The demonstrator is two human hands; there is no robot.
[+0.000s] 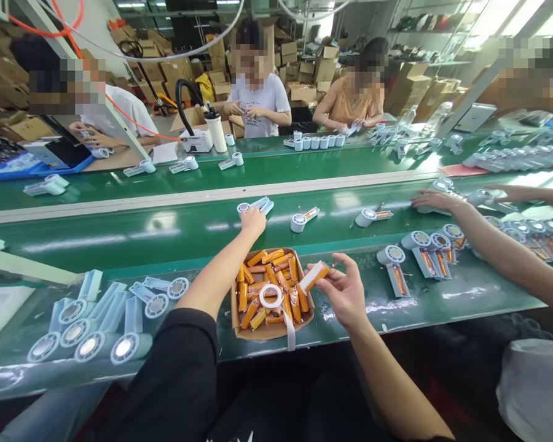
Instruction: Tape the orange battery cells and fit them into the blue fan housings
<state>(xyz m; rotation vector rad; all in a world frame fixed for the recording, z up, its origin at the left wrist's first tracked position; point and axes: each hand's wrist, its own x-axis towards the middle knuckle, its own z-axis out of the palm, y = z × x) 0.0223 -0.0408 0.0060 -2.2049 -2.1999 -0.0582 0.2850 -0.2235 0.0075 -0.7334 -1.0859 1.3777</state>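
Note:
My left hand (pixel 254 222) reaches onto the green belt, its fingers closed on a light-blue handheld fan housing (pixel 263 204) with a round head and a slim handle. In my right hand (pixel 345 288) is an orange battery (pixel 317 277) with a white strip along its side, pinched between thumb and fingers. Between my forearms stands an open cardboard box (pixel 235 322) full of orange batteries (pixel 258 288). On top of them lies a white tape roll (pixel 271 296), its loose end hanging over the front edge.
Several fan housings (pixel 87 344) lie at the left on the worktable. Fans with batteries in their handles (pixel 396 276) lie to the right. Two more (pixel 298 222) sit on the belt (pixel 203 236). A co-worker's hand (pixel 435 199) reaches in from the right; other people sit opposite.

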